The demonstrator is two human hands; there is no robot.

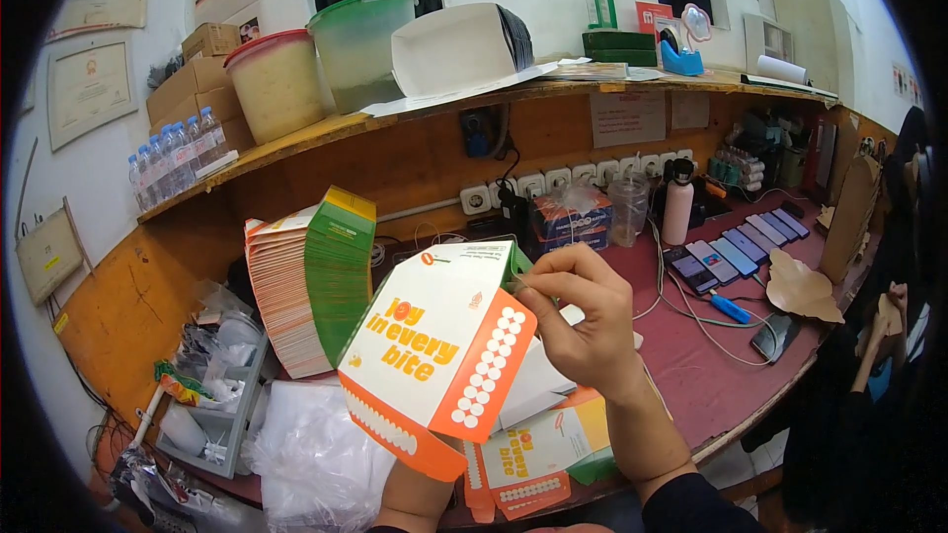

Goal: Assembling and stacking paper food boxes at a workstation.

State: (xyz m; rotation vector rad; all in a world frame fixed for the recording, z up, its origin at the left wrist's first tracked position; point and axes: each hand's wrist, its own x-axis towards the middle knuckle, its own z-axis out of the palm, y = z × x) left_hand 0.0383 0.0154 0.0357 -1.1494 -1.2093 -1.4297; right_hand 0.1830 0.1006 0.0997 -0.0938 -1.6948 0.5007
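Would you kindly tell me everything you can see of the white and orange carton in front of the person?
The carton looks like thin, printed cardboard, partly folded into a box. Its white main panel carries yellow-orange lettering; the orange right side bears rows of white dots, and an orange flap at the lower edge has white markings. Green shows at the upper right. It is tilted, held up, with the right hand pinching its upper right edge. The left hand is hidden behind it.

Orange-white carton [432, 338]; tilted; partly folded
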